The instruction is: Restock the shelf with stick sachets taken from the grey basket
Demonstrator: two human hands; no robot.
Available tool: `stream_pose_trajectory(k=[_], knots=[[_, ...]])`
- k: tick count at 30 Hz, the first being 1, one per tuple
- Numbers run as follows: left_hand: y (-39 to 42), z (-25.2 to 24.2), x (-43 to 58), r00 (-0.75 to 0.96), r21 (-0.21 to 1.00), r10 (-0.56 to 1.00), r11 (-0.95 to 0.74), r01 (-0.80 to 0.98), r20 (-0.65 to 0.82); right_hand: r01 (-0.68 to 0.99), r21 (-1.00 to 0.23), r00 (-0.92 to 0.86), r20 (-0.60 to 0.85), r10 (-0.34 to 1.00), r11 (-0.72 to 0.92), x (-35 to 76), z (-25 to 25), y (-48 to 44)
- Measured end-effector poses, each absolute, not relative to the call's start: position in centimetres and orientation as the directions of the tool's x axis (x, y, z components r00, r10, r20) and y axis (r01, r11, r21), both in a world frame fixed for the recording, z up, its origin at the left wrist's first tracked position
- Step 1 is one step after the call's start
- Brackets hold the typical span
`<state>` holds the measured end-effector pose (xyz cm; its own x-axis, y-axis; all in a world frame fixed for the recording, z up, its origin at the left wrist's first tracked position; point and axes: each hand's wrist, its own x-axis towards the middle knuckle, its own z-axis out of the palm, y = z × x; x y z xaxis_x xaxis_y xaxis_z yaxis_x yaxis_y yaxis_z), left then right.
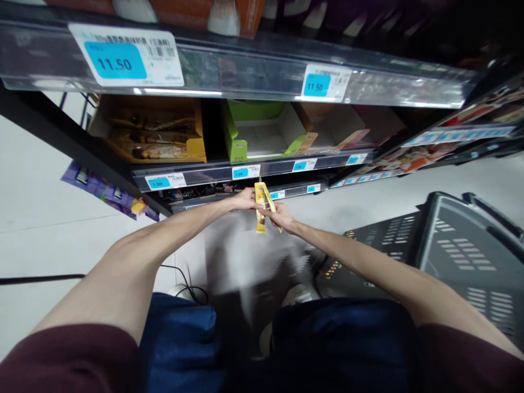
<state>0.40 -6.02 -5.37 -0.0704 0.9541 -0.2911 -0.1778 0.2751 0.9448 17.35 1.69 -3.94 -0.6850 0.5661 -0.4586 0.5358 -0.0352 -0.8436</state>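
My left hand [244, 200] and my right hand [281, 217] meet in front of the low shelf. Between them are two slim yellow snack packets [261, 225], held upright and side by side. The left-hand packet is gripped by my left fingers. A second, tilted yellow packet [268, 196] is pinched in my right hand, whose thumb reaches across toward the first. Behind, on the shelf, an open yellow carton [196, 149] holds several similar packets. Beside it stand a green carton [238, 150] and a brown one [308, 143].
A grey shopping basket [440, 218] with slotted sides stands on the floor at the right. Price tags [165, 181] line the shelf edge. Purple packets [100, 188] hang at the rack's left end. A black cable [188, 284] lies near my left foot.
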Motion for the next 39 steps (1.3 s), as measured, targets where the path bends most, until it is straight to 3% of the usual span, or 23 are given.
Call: stream_pose_trajectory(k=[9,17,26,32,39], knots=[[-5.6,-4.8,0.4,-0.228,0.966,0.941,0.228,-0.124,-0.251,0.488,-0.871,-0.668,-0.328,0.668,0.061,16.6,-4.4,1.4],[-5.6,-5.5,0.1,-0.162,0.967,0.96,0.207,-0.15,-0.23,0.485,-0.874,-0.578,-0.321,0.75,-0.001,16.6,-4.6,1.2],[-5.8,-5.5,1.0,-0.326,0.97,0.92,0.24,0.025,-0.219,0.53,-0.846,-0.466,-0.232,0.854,0.06,16.6,-5.2,2.1],[-6.7,-5.4,0.7,-0.309,0.967,0.917,0.253,-0.034,-0.251,0.392,-0.92,-0.637,-0.287,0.715,-0.02,16.9,-4.7,2.5],[-6.0,-5.4,0.0,-0.251,0.968,0.934,0.238,-0.085,-0.252,0.366,-0.93,-0.685,-0.287,0.67,-0.024,16.7,-4.8,3.7]])
